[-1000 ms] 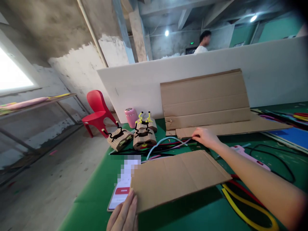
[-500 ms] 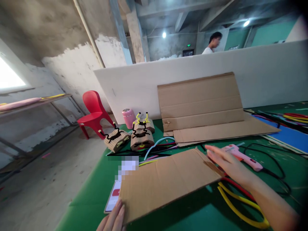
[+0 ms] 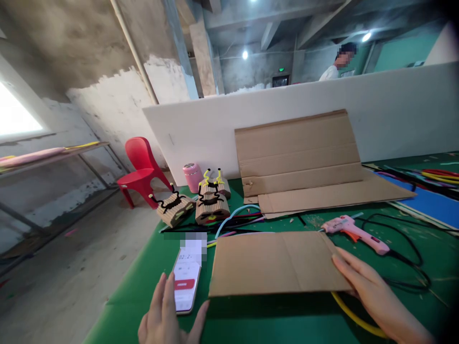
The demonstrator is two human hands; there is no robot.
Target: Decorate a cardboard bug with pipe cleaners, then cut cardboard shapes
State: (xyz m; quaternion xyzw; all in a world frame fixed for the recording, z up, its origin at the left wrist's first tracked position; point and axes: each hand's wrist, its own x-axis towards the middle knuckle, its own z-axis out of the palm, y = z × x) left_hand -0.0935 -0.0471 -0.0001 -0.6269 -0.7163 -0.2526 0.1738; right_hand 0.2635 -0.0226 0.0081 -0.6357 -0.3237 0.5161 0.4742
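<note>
A flat brown cardboard sheet (image 3: 276,263) lies on the green table (image 3: 258,320) in front of me. My right hand (image 3: 373,294) rests with fingers stretched out on the sheet's right edge. My left hand (image 3: 167,317) is spread open low at the near edge, fingertips by a phone (image 3: 186,282) with a lit screen and a red button, left of the sheet. A pink glue gun (image 3: 353,231) with a black cord lies just beyond the sheet's right end.
Larger cardboard pieces (image 3: 301,157) lean on a white board (image 3: 279,114) at the back. Small corrugated craft figures (image 3: 211,205) and a pink cup (image 3: 192,176) stand at the back left. Coloured pipe cleaners (image 3: 240,217) lie around. A red chair (image 3: 143,167) stands on the floor. A person (image 3: 339,59) is behind the board.
My right hand drew back from the far cardboard to the near sheet's right edge. The sheet shifted right, uncovering the phone. My left hand let go of the sheet and spread open.
</note>
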